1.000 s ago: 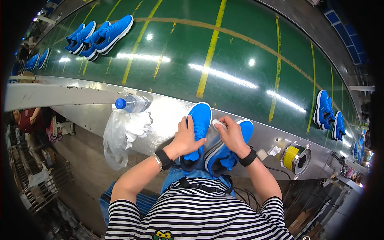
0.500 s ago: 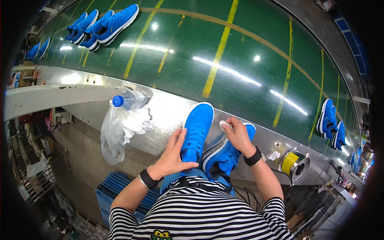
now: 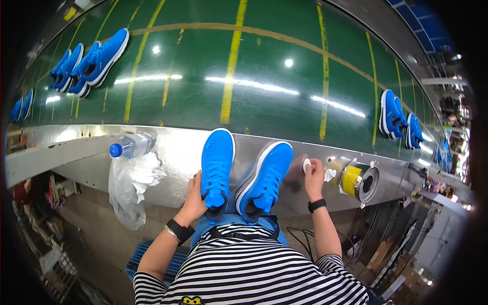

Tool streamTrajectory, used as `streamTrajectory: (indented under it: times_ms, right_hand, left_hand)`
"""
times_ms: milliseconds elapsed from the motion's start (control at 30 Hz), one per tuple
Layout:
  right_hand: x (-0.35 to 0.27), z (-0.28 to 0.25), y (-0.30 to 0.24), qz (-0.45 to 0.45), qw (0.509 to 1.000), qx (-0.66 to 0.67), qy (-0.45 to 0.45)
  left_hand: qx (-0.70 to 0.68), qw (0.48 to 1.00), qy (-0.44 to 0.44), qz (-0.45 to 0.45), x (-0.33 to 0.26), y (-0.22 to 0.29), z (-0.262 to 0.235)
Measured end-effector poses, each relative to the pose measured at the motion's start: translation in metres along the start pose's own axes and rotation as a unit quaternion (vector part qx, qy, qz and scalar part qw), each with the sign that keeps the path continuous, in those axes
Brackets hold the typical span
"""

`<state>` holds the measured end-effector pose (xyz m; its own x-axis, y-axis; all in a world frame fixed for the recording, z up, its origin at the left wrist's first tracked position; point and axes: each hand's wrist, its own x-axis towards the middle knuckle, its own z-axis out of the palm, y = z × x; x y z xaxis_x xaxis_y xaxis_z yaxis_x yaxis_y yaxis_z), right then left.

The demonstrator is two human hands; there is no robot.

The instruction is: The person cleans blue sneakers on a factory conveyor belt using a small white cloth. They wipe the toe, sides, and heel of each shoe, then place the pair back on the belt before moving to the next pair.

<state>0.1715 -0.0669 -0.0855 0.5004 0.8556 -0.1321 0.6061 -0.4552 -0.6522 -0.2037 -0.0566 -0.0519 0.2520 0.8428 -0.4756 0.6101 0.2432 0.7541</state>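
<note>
A blue sneaker [image 3: 217, 168] with a white sole rests on the metal ledge, toe toward the green belt. My left hand [image 3: 192, 201] is closed against its left side near the heel, part of the fingers hidden by the shoe. Just right of it lies a second blue sneaker [image 3: 267, 175], tilted so its white sole edge shows, with neither hand on it. My right hand [image 3: 314, 179] is off to the right of this shoe, pinching a small white pad [image 3: 306, 164] between thumb and fingers.
Beyond the ledge [image 3: 175, 152] runs a green belt [image 3: 193, 101] carrying blue sneakers [image 3: 107, 56] far left and more sneakers [image 3: 391, 114] at right. Left stand a capped bottle [image 3: 134, 146] and a plastic bag [image 3: 124, 193]. A yellow-labelled reel [image 3: 352, 180] and crumpled paper [image 3: 330, 174] are right.
My right hand has left the right sneaker and moved rightward with the white pad. My left hand has shifted to the first sneaker's outer side. The view has turned; everything sits differently in it.
</note>
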Motion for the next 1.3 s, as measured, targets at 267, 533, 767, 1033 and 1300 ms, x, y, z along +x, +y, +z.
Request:
streamTrajectory:
  times_ms: [267,533,767,1033,1300]
  right_hand:
    - [-0.029,-0.018,-0.028,-0.055,0.995,0.045,-0.065]
    - [-0.14,0.072,-0.035,0.097,0.913,0.336,-0.212]
    - [-0.128,0.034,-0.075,-0.104,0.969,0.213,-0.066]
    - [-0.115,0.016,-0.103,-0.201,0.955,0.213,-0.035]
    - [-0.108,0.01,-0.115,-0.24,0.946,0.212,-0.042]
  left_hand:
    - [0.034,0.999,-0.027,-0.01,0.0,0.019,0.003]
    - [0.016,0.99,-0.024,0.139,0.001,0.02,0.03]
    - [-0.004,0.97,0.086,0.228,-0.02,0.046,0.024]
    - [-0.015,0.946,0.154,0.285,-0.025,0.053,0.012]
    - [-0.012,0.931,0.204,0.302,-0.031,0.061,0.003]
